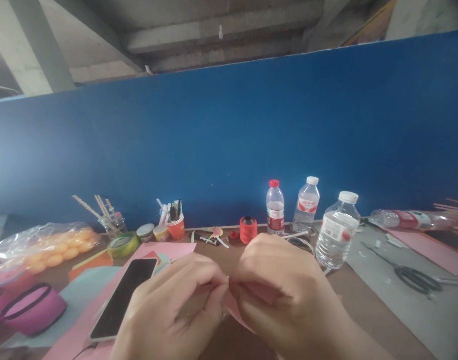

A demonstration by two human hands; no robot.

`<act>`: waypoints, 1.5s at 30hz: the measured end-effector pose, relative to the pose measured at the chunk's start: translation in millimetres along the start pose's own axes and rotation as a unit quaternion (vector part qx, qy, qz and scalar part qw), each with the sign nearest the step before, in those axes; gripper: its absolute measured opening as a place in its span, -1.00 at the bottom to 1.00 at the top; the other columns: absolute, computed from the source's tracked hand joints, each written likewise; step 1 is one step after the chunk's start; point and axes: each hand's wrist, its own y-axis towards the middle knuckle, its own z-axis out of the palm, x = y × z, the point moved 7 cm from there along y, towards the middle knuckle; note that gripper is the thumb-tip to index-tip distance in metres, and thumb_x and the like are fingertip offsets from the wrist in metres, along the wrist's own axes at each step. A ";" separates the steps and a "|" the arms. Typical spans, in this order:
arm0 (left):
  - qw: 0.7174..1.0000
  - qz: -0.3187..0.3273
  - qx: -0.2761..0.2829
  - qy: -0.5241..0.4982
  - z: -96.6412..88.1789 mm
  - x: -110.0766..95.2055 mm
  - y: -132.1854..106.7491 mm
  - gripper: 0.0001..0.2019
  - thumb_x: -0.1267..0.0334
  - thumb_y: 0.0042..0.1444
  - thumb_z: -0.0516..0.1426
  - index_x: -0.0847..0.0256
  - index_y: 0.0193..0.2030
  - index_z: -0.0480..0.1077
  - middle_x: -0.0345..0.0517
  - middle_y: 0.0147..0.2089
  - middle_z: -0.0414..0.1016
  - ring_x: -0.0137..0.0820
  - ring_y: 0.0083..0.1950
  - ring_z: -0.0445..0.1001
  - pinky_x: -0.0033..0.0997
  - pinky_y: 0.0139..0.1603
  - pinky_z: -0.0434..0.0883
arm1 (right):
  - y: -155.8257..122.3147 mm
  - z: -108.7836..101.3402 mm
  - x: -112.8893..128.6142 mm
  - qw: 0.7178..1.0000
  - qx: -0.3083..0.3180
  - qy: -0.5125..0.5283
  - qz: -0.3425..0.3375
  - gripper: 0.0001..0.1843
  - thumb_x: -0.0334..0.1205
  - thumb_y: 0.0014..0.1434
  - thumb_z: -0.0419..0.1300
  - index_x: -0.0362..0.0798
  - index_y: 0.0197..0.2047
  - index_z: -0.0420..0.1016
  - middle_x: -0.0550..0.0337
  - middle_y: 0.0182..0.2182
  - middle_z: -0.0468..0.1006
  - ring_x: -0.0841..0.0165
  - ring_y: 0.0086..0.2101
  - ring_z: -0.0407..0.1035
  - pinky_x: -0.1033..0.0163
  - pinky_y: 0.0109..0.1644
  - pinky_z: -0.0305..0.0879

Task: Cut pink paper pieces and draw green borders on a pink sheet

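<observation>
My left hand and my right hand meet fingertip to fingertip in front of me, above the brown table. Each one is closed in a pinch. A piece of pink paper shows between them, running down under my right fingers. Most of it is hidden by the hands, so its shape cannot be made out. Just left of my left hand lies a black-screened phone on a pink paper sheet. Beyond my right hand stands a red cylindrical object.
Water bottles stand behind my right hand. Black-handled scissors lie on a grey sheet at right. At left are a bag of orange balls, green tape, a purple band and a cup of pens. A blue partition rises behind.
</observation>
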 end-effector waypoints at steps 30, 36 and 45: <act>0.975 0.200 -0.058 -0.074 -16.1 17.0 -5.9 -0.70 0.53 -0.01 0.18 0.05 -0.19 0.44 -0.28 -0.31 0.56 -0.34 -0.16 0.48 -0.33 -0.13 0.44 | -15.7 -5.4 -12.6 0.981 0.035 -0.179 -0.069 -0.83 -0.47 0.15 0.08 -0.08 -0.39 0.43 0.17 -0.40 0.53 0.33 -0.36 0.33 0.20 -0.22 0.21; 0.973 0.176 0.148 -0.034 76.0 73.2 -57.8 -0.71 0.50 0.17 -0.04 0.13 -0.16 0.44 -0.10 -0.24 0.54 -0.36 -0.16 0.46 -0.34 -0.07 0.38 | -106.1 56.2 -73.6 0.939 0.234 -0.237 -0.086 -0.82 -0.42 0.21 0.05 -0.08 -0.20 0.45 0.12 -0.37 0.51 0.29 -0.30 0.35 0.13 -0.15 0.21; 0.930 0.190 0.316 0.004 142.0 99.3 -102.8 -0.72 0.47 0.13 -0.04 0.21 -0.09 0.41 -0.05 -0.20 0.49 -0.31 -0.13 0.43 -0.26 -0.04 0.34 | -145.1 78.3 -116.4 0.922 0.351 -0.162 -0.032 -0.73 -0.34 0.27 0.05 0.04 0.00 0.43 0.10 -0.10 0.53 0.29 -0.04 0.34 0.06 0.09 0.18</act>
